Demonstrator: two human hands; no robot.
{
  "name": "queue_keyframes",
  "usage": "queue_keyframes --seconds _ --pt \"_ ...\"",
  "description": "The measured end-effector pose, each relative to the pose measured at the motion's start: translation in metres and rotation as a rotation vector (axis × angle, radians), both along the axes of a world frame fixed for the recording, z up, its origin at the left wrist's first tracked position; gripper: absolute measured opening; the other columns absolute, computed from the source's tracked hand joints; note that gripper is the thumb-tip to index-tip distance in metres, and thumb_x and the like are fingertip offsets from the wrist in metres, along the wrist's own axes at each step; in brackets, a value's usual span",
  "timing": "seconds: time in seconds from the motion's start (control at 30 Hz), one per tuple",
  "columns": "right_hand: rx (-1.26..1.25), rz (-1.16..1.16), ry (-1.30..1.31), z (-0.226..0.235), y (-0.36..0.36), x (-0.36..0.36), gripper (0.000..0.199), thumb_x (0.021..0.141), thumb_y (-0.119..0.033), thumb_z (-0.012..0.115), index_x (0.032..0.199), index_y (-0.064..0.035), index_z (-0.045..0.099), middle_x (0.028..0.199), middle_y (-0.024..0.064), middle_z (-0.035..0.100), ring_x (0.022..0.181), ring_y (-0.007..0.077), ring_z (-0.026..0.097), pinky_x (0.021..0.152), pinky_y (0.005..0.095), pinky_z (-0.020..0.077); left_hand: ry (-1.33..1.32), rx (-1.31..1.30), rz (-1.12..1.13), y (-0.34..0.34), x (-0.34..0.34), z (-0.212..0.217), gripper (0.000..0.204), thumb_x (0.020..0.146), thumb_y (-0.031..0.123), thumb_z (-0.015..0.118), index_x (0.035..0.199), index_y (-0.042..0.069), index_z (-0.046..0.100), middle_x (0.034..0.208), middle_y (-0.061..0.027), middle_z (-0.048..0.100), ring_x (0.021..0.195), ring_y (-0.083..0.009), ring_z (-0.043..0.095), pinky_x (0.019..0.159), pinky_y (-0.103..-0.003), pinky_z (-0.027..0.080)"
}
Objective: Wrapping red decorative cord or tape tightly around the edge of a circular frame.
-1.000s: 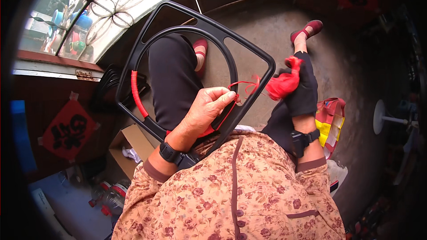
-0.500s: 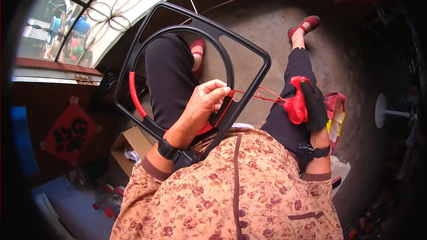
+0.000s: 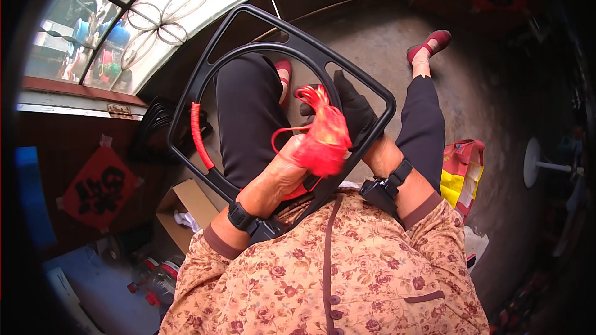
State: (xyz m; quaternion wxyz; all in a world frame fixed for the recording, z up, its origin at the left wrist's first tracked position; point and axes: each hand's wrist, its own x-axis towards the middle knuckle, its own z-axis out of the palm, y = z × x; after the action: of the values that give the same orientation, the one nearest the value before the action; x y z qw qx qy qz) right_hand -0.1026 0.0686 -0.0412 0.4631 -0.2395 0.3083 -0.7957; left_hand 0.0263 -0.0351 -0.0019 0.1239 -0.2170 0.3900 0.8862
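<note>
A black frame (image 3: pixel 386 118) with rounded corners and a round opening rests over my lap, tilted. Red cord is wrapped tightly around part of its inner ring, forming a red wrapped section (image 3: pixel 200 136) on the left. My left hand (image 3: pixel 288 167), bare, is closed at a loose bundle of red cord (image 3: pixel 328 139); the bundle covers its fingertips and the right part of the ring. A thin loop of cord trails from the bundle over the ring's opening. Just beyond the bundle, my right hand (image 3: pixel 355 110), in a black glove, reaches beneath the frame's right side, thumb and fingers apart.
An open cardboard box (image 3: pixel 194 203) stands left of my lap, with plastic bottles (image 3: pixel 162 279) lower down. At the right are a red and yellow bag (image 3: pixel 462 170) and a white round-ended object (image 3: pixel 531 160). A window (image 3: pixel 155 25) with metal scrollwork fills the upper left.
My right hand has come left from beside the frame to its ring. The red cord bundle has moved with it and now lies over my left hand. The frame has shifted slightly right.
</note>
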Motion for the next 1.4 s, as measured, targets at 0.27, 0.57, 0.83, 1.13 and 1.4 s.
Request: queue_keyframes --seconds 0.27,0.57,0.83,1.13,1.4 --pt "-0.050 0.186 -0.389 0.029 0.011 0.003 0.075 0.084 -0.030 0.066 0.138 0.0078 0.032 0.079 0.0030 0.050 0.071 0.0137 0.050 0.064 0.0262 0.0440 0.066 -0.230 -0.072 -0.006 0.001 -0.005 0.018 0.090 0.017 0.065 0.101 0.002 0.068 0.083 0.0047 0.066 0.060 0.0031 0.048 0.051 -0.014 0.036" --pt "0.190 -0.486 -0.191 -0.028 0.096 -0.031 0.037 0.092 -0.031 0.060 0.113 -0.0003 0.056 0.095 0.0098 0.061 0.088 0.0193 0.061 0.084 0.0319 0.0493 0.074 -0.283 -0.047 -0.008 -0.002 0.003 0.019 0.093 0.023 0.062 0.091 0.005 0.068 0.079 0.0055 0.065 0.055 0.0040 0.041 0.048 -0.013 0.028" --pt "0.356 -0.325 -0.264 0.017 0.171 0.026 0.040 0.094 -0.038 0.055 0.108 -0.0006 0.055 0.080 0.0054 0.055 0.078 0.0180 0.054 0.079 0.0318 0.0437 0.009 -0.195 0.065 -0.004 -0.005 0.000 0.016 0.092 0.019 0.063 0.096 0.004 0.066 0.075 0.0052 0.062 0.057 0.0025 0.046 0.051 -0.013 0.036" --pt "0.061 -0.674 -0.380 -0.027 0.211 0.006 0.032 0.097 -0.036 0.049 0.106 -0.0058 0.058 0.094 0.0045 0.060 0.091 0.0175 0.054 0.089 0.0334 0.0434 0.027 -0.134 0.065 -0.018 -0.001 -0.018 0.012 0.092 0.015 0.063 0.094 0.003 0.064 0.072 0.0036 0.058 0.060 -0.0016 0.052 0.055 -0.017 0.044" --pt "0.746 -0.980 0.175 -0.017 0.213 -0.044 0.020 0.092 -0.019 0.061 0.105 -0.0044 0.062 0.100 0.0052 0.061 0.095 0.0140 0.058 0.086 0.0280 0.0451 -0.011 -0.127 -0.001 -0.014 -0.005 -0.008 0.016 0.092 0.017 0.062 0.094 0.001 0.064 0.080 0.0009 0.064 0.063 -0.0012 0.055 0.058 -0.015 0.048"
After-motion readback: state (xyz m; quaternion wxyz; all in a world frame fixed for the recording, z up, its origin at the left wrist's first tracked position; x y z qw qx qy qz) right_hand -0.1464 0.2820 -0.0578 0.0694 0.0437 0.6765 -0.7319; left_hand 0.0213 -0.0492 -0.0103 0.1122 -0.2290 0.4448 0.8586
